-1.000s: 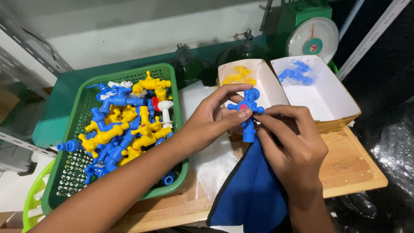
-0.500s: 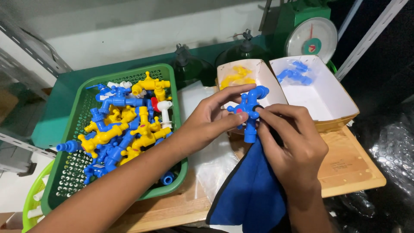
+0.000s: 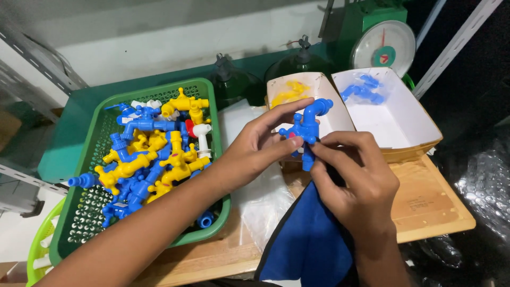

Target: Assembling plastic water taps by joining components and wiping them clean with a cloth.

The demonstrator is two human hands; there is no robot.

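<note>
Raised slightly, the blue plastic tap (image 3: 308, 127) stays pinched by left hand (image 3: 255, 151) and right hand (image 3: 353, 178), mid-inspection; sorting likely follows.

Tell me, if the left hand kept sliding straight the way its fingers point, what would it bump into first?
Probably the left hand, already on the blue plastic tap, would next meet the white cardboard box with yellow pieces just beyond it, though depth is hard to judge.

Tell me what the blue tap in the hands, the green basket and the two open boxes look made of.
Blue tap: moulded plastic, by its even colour and slight gloss. Green basket: plastic, one-piece perforated mesh. Boxes: likely cardboard, with thin folded walls, white inside and brown at the outer edge.
</note>
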